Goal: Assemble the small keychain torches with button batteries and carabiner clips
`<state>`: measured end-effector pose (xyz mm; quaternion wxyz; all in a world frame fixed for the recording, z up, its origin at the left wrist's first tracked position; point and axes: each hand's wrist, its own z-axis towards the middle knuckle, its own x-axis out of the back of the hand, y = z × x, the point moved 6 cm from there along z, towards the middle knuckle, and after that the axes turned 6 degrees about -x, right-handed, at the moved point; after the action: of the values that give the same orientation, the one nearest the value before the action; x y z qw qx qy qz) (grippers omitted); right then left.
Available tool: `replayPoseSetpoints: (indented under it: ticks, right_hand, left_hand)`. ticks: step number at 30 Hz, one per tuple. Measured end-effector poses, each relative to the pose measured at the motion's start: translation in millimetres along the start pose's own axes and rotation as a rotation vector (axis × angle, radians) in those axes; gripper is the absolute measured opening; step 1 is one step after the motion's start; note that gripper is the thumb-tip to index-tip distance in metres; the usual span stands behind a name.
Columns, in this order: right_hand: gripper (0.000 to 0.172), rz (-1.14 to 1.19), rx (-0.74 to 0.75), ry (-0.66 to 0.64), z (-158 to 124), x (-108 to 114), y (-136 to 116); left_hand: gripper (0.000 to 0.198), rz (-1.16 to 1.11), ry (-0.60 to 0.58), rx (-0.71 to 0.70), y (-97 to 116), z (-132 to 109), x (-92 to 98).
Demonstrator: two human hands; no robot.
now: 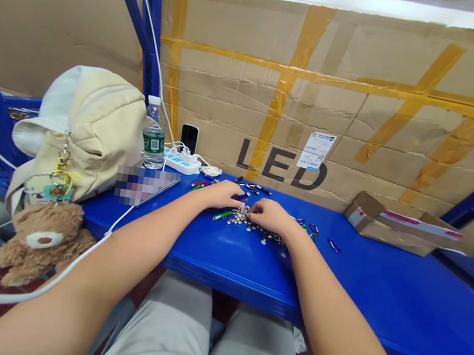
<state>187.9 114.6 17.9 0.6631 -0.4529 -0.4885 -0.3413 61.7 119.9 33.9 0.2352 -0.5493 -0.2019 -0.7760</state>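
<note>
My left hand (226, 194) rests low over the blue table, its fingers bent together beside a pile of small silver button cells (239, 216). Whatever lies in its fingers is too small to make out. Across the pile, my right hand (270, 214) is curled with its fingertips down at the cells; anything held there is hidden. A green tube-shaped piece (223, 216) lies just left of the pile. Dark small parts (276, 238) spread under and in front of my right hand. Behind the hands are several black tubes (262, 189), and red and green ones lie to the left.
Carabiners (333, 246) lie right of my hands, before an open cardboard box (402, 229). At left are a phone (159, 187) on a white cable, a water bottle (154, 135), a power strip (181, 161) and a cream backpack (93, 126). A cardboard wall (221, 104) closes the back.
</note>
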Motion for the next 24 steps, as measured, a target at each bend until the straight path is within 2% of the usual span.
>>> replayPoseSetpoints:
  ticks: [7, 13, 20, 24]
  right_hand:
    - [0.015, 0.006, -0.049, -0.048, 0.3, -1.6, -0.3]
    - [0.015, -0.028, -0.106, -0.008, -1.4, 4.4, 2.6]
    - [0.019, -0.05, -0.098, -0.03, -0.7, 2.4, 1.3]
    - [0.016, -0.047, -0.09, -0.05, 1.7, -2.4, -0.3]
  left_hand:
    - [0.026, -0.003, -0.026, 0.004, 0.2, -0.4, -1.7]
    - [0.029, -0.003, -0.032, 0.005, 2.0, -0.8, -1.0]
    - [0.029, -0.002, -0.038, 0.001, 1.5, -0.8, -1.7]
    - [0.029, -0.008, -0.035, -0.01, 1.0, -0.4, -2.2]
